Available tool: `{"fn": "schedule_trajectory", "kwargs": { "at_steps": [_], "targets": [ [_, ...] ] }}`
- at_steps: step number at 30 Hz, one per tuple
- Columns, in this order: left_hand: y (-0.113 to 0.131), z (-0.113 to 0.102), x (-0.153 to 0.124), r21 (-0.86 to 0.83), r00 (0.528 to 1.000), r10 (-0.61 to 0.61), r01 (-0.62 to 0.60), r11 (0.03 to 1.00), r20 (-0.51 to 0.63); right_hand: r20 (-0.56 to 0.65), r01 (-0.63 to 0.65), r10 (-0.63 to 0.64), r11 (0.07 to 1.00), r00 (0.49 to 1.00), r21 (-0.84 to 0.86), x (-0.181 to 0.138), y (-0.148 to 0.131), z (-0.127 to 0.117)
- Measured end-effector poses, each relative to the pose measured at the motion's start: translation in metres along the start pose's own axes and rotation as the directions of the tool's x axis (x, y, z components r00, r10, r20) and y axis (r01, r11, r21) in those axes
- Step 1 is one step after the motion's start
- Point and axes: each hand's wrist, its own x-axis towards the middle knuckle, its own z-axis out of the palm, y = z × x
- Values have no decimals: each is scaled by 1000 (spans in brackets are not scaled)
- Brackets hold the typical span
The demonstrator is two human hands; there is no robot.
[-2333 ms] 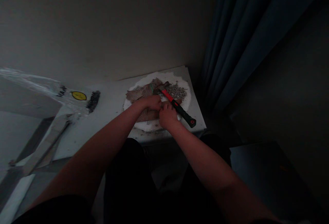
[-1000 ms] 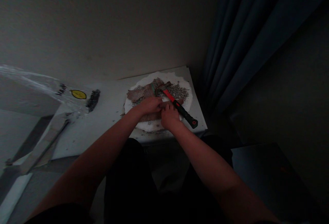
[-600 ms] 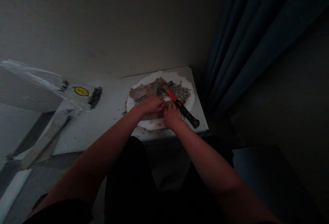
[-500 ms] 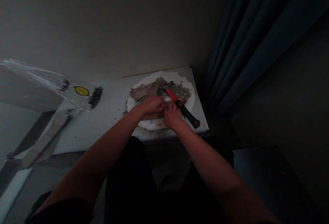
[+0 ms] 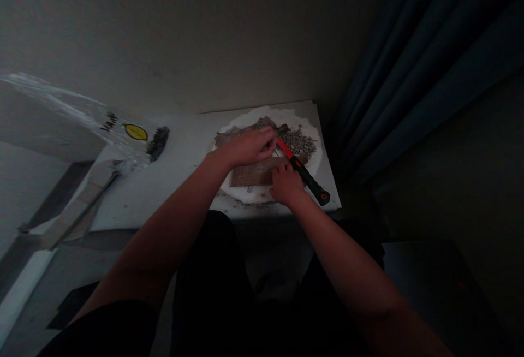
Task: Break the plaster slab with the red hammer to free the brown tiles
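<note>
A brown flat board [image 5: 249,176] lies on a round white mat [image 5: 262,197]. My right hand [image 5: 285,183] rests on the board's right half, fingers bent and a little apart. My left hand [image 5: 260,146] is above the board's far edge, its fingers pinched together. What it pinches, if anything, is too small and dark to make out. A hammer with a red and black handle [image 5: 307,177] lies slantwise beside my right hand; its head is partly hidden near my left fingertips. Behind my left hand is a crumpled brown piece [image 5: 229,136], partly covered by the arm.
Grey gravel-like bits [image 5: 301,143] are heaped at the mat's far right. A clear plastic bag with a yellow label [image 5: 136,131] stands on the white table [image 5: 180,144] at left. A dark curtain [image 5: 393,84] hangs at right, and a wall rises behind.
My left hand has lifted off the board and moved away from me towards the hammer head, uncovering the board's left part. My right hand stays on the board. The view has shifted slightly.
</note>
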Motion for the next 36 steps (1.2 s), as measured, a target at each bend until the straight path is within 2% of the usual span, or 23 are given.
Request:
{"fn": "schedule_trajectory", "kwargs": {
  "at_steps": [2,3,4,6,7,9,12,14,18,21,24,25,26,27,28,29,30,31,32,33,36],
  "targets": [
    [-13,-17,-22,-57,995,-57,52,997,-80,-3,14,-14,1000,1000,-1,-1,1,-1],
    [-23,-19,-40,-94,985,-125,114,989,-118,0,20,-20,1000,1000,-1,-1,2,-1],
    [-35,-17,-62,-143,963,-220,198,970,-159,5,23,-23,1000,1000,-1,-1,2,-1],
    [-61,0,-112,-269,882,-433,378,886,-185,10,13,-13,1000,1000,-4,1,0,-1],
    [-73,14,-137,-347,842,-521,450,823,-141,7,5,-5,1000,1000,-7,2,-2,-1],
    [-91,44,-181,-482,767,-642,568,667,16,4,-13,14,1000,1000,-17,3,-5,0],
    [-102,84,-219,-494,654,-738,703,512,166,4,-25,25,999,1000,-42,4,-8,1],
    [-102,101,-225,-474,631,-743,736,482,223,-6,-20,20,998,1000,-52,4,-9,2],
    [-101,121,-213,-426,655,-727,730,535,209,-22,-7,5,998,1000,-55,3,-7,3],
    [-100,123,-202,-343,633,-772,739,580,57,-17,-12,11,998,1000,-55,3,-7,3],
    [-89,109,-188,-271,547,-817,770,577,-184,4,-22,23,999,1000,-50,3,-8,-1],
    [-81,101,-179,-267,534,-800,757,597,-274,13,-22,23,999,1000,-46,3,-9,-2],
    [-72,93,-167,-266,545,-762,722,639,-351,20,-22,23,999,1000,-42,3,-9,-3],
    [-61,85,-153,-245,593,-701,667,703,-397,25,-22,23,999,999,-38,3,-9,-4],
    [-50,78,-136,-208,678,-616,588,782,-401,25,-20,21,999,999,-35,3,-8,-6],
    [-38,72,-118,-155,781,-513,492,857,-358,23,-14,15,999,1000,-31,4,-7,-7],
    [-28,69,-99,-101,863,-412,400,911,-292,21,-8,9,1000,1000,-28,4,-5,-7],
    [-20,67,-81,-44,921,-323,321,946,-217,19,1,0,1000,1000,-23,4,-3,-8],
    [-14,67,-64,7,959,-251,254,967,-134,19,10,-10,1000,1000,-16,3,0,-8],
    [-10,69,-50,43,976,-211,214,976,-61,21,21,-21,1000,1000,-8,3,2,-8],
    [-10,77,-23,19,977,-208,208,978,37,33,46,-46,999,998,10,2,10,-7]
  ]
}}
